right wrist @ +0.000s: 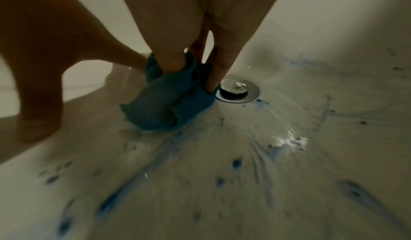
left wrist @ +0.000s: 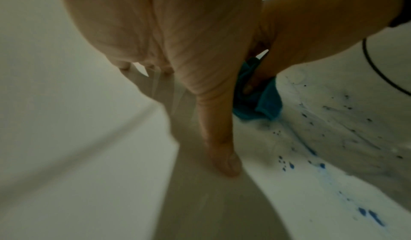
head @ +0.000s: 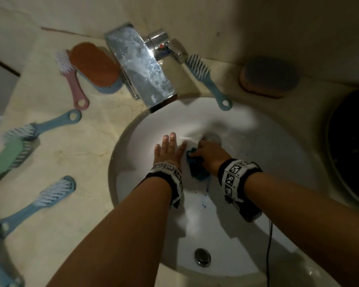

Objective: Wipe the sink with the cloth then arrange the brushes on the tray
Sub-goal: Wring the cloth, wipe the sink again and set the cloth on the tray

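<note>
In the head view the white sink [head: 257, 150] fills the middle. My right hand [head: 208, 153] grips a bunched blue cloth [head: 196, 165] and presses it onto the basin just left of the metal drain [head: 211, 138]. The right wrist view shows the fingers [right wrist: 219, 67] dug into the cloth [right wrist: 164, 106] beside the drain [right wrist: 237, 89]. My left hand [head: 168, 147] lies flat on the basin left of the cloth, fingers straight, holding nothing; its thumb [left wrist: 222, 147] touches the porcelain. Blue stains [right wrist: 138, 173] streak the basin. Several brushes lie on the counter: pink [head: 71, 75], blue [head: 207, 77], green [head: 6, 158].
A chrome faucet [head: 141, 67] overhangs the back of the basin. An orange oval dish on a blue base [head: 95, 67] sits left of it, and a grey-topped oval dish [head: 269, 77] at back right. A dark round bin [head: 352, 146] stands at right. A black cable [head: 268, 245] hangs from my right wrist.
</note>
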`<act>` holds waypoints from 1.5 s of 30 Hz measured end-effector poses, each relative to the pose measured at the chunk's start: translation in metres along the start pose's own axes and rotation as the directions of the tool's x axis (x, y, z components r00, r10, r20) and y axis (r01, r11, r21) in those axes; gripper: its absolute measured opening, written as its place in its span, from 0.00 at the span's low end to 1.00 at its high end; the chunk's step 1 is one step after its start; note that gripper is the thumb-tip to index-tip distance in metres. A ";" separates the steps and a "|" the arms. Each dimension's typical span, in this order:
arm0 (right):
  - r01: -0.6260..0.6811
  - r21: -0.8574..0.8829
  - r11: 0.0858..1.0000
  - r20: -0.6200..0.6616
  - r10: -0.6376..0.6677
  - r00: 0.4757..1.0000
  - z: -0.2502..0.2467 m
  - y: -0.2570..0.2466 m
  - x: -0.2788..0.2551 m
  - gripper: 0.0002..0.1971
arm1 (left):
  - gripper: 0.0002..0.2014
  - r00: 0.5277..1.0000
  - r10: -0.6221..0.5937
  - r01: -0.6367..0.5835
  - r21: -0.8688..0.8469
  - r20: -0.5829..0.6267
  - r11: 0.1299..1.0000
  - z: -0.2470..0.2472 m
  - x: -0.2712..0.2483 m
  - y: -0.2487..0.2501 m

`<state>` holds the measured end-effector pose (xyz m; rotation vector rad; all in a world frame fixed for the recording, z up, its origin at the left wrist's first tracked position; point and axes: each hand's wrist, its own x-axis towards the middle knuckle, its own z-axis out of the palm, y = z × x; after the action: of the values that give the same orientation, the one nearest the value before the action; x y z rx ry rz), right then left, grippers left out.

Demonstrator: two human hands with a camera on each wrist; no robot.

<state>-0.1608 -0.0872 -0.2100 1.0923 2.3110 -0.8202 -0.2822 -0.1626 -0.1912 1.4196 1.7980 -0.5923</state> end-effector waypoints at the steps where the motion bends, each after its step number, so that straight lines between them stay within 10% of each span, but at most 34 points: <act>1: 0.005 0.030 1.000 -0.022 -0.005 1.000 -0.002 0.000 0.003 0.16 | 0.61 1.000 0.002 -0.002 -0.004 -0.007 1.000 0.001 0.000 0.000; 10: 0.146 -0.154 0.977 0.139 -0.125 0.982 0.006 0.004 -0.030 0.20 | 0.63 1.000 -0.012 0.012 0.019 -0.012 1.000 -0.001 -0.003 0.002; 13: 0.234 -0.272 0.934 0.136 -0.203 0.970 0.004 0.005 -0.026 0.06 | 0.64 1.000 -0.018 0.018 0.034 -0.012 0.999 -0.001 -0.003 0.002; 16: 0.082 -0.119 0.990 -0.054 -0.089 0.995 -0.005 0.006 -0.004 0.13 | 0.64 1.000 -0.014 0.015 0.027 -0.019 1.000 0.001 -0.001 0.000; 23: 0.011 0.059 0.998 -0.006 -0.011 1.000 -0.008 0.000 -0.020 0.24 | 0.63 1.000 0.001 -0.001 0.011 -0.012 1.000 0.003 0.001 0.001; 30: -0.005 0.101 0.995 0.031 0.002 1.000 0.001 0.001 -0.023 0.18 | 0.60 1.000 0.003 -0.002 0.013 -0.021 1.000 0.001 0.001 0.001; 34: 0.068 0.365 0.928 -0.216 0.013 0.976 -0.005 0.004 -0.023 0.03 | 0.62 1.000 0.005 -0.005 0.014 -0.021 1.000 0.001 0.002 0.000; 39: -0.032 0.167 0.985 -0.402 0.098 0.910 -0.041 0.029 -0.026 0.09 | 0.62 1.000 0.011 -0.011 0.016 -0.019 1.000 0.001 0.004 0.001; 45: -0.157 -0.391 0.907 -0.114 0.122 0.986 -0.019 0.049 -0.030 0.26 | 0.61 1.000 0.000 0.000 0.020 -0.016 1.000 0.002 0.004 0.001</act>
<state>-0.1072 -0.0655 -0.1933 1.1046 2.2986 -0.2301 -0.2808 -0.1616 -0.1953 1.4413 1.8091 -0.6024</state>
